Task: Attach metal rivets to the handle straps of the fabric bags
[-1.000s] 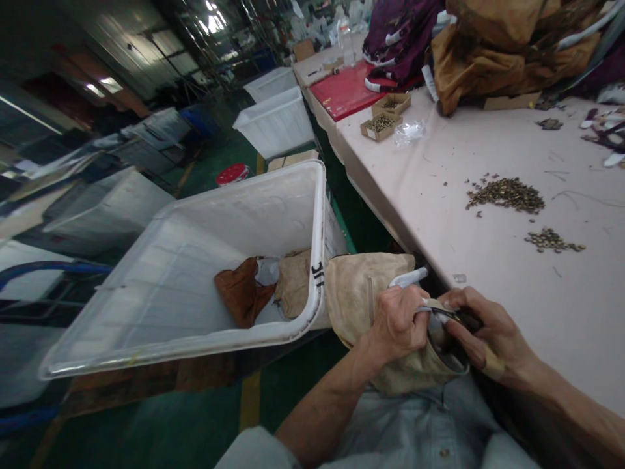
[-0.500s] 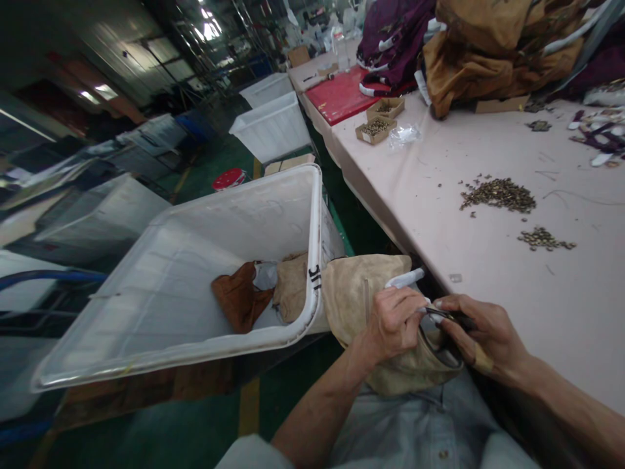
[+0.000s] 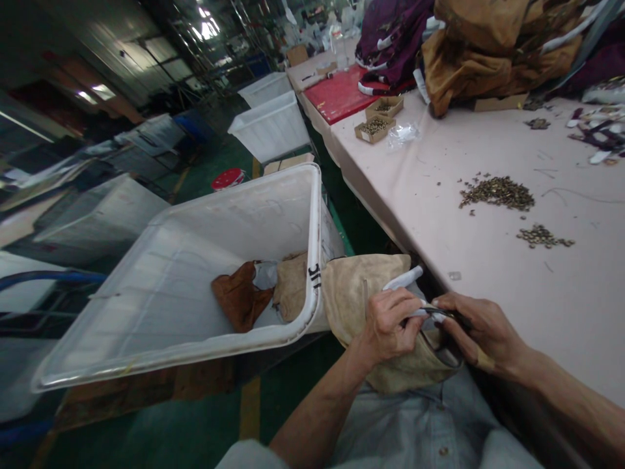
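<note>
A beige suede-like bag (image 3: 344, 290) lies across my lap, between the white bin and the table edge. A strap wrapped in white (image 3: 404, 278) sticks up from it. My left hand (image 3: 394, 322) is closed, pinching the bag's strap near a white-wrapped part. Facing it, my right hand (image 3: 483, 329) is closed on the dark end of the same strap, thumb below and fingers on top. The fingertips of both hands nearly meet. Exactly what lies between them is partly hidden. The bag's mouth gapes below my right hand.
On my left stands a large white bin (image 3: 195, 352), holding a brown bag (image 3: 239, 296) and a beige one (image 3: 291, 286). The table (image 3: 551, 312) bears a pile of small metal fittings (image 3: 498, 193), a smaller pile (image 3: 543, 237), boxes of fittings (image 3: 375, 128) and heaped brown bags (image 3: 469, 58).
My left hand has shifted very slightly left, and a bit more of the strap shows between the hands. Both keep their grip; the bag stays in place.
</note>
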`<state>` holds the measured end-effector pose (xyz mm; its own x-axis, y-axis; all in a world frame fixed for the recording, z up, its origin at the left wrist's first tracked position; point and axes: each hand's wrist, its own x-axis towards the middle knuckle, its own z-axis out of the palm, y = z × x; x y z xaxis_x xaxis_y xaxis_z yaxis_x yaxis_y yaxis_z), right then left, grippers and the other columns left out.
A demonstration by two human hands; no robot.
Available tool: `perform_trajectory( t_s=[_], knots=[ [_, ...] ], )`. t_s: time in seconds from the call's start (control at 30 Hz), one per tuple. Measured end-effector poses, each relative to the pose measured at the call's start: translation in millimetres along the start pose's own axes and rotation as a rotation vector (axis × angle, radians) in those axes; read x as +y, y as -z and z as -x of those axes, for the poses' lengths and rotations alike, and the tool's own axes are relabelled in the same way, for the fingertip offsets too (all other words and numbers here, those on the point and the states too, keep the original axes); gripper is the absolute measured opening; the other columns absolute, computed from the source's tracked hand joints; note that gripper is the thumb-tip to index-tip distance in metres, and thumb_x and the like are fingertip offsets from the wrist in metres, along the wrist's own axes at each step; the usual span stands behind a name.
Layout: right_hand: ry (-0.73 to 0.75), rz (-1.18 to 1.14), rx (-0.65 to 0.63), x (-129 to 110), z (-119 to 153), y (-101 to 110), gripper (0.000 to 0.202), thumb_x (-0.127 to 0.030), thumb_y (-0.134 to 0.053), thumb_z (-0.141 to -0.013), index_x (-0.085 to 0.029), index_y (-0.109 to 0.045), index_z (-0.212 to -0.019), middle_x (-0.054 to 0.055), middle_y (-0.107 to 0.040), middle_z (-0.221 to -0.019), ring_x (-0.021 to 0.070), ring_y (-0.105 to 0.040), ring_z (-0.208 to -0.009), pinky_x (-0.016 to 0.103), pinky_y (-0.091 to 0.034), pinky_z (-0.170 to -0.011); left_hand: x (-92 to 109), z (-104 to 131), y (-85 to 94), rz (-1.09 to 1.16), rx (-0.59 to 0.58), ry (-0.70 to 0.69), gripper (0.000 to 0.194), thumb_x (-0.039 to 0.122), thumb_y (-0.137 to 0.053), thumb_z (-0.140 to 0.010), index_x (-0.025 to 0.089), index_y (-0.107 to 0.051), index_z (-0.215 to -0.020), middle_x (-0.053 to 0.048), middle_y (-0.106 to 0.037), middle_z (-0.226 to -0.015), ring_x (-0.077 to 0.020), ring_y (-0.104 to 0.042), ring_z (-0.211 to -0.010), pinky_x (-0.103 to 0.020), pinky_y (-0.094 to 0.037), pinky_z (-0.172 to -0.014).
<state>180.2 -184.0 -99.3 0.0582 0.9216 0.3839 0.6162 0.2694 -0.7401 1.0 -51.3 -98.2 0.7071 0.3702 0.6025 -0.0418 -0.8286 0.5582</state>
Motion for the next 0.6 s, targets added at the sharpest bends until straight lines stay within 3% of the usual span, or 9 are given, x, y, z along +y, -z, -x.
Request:
perform_trajectory(
  t_s=[0.6],
  knots=[
    [0.177,-0.022,0.039,0.1,-5.3,1.7,0.039,-0.003,-0.055,-0.094,-0.018,-0.056,-0.129,0.012,-0.072,-0.106,0.0210,-0.073,-0.088,0.029,-0.059,-0.069,7.2,0.2,-9.7,0.024,0.090,0.037,0.010,0.016,-0.061,-0.077,0.017,-0.062,-0.087,-0.004,-0.063,-0.076,-0.0160,-0.059,-0.066,-0.031,-0.046,-0.062]
  ],
)
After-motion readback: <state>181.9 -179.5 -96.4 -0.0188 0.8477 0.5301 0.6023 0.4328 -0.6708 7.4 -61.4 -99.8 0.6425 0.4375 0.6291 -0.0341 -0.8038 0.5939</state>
